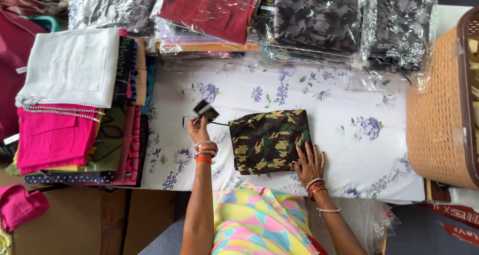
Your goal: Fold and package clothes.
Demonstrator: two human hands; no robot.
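Pressing down on a folded camouflage garment [269,141], the right hand [309,164] lay flat with its fingers spread apart, closed on nothing, its fingertips on the garment's near right corner. The garment sat near the middle of a surface covered by a white cloth with purple flowers [349,110], a little toward the person's side. The left hand [198,130] was just beside the garment's left edge, its grip pinched together on a small dark tag [205,110] that it held up above the cloth; a thin dark string ran from the tag toward the garment. Both wrists carried bangles.

To the left stood a stack of folded clothes [75,105], with a white piece on top and a bright pink one below it. Along the far edge lay several garments in clear plastic bags [309,20], some grey-patterned, one dark red. At the right edge stood a tan woven plastic basket [439,110], well apart from the hands.
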